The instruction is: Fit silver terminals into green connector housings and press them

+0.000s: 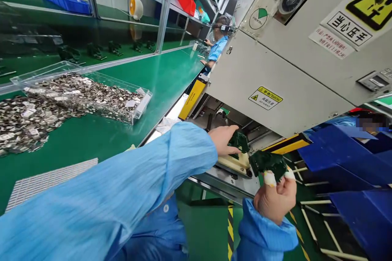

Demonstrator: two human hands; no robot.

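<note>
My left hand (225, 140) reaches to the opening of a grey machine (275, 65), its fingers closed on a dark green part (239, 140). That part is over a cream-coloured fixture (235, 164) at the machine's front edge. To the right, my right hand (277, 200) holds up another dark green part (268, 164) between thumb and fingers, with white covers on the fingertips. The two parts are close together. Blue sleeves cover both arms.
Small metal pieces (18, 126) lie heaped on the green table (113, 138), beside a clear tray (141, 108) full of them. Yellow bars (192, 100) flank the machine opening. A person (218, 47) in blue sits farther back. Blue bins (339, 151) stand right.
</note>
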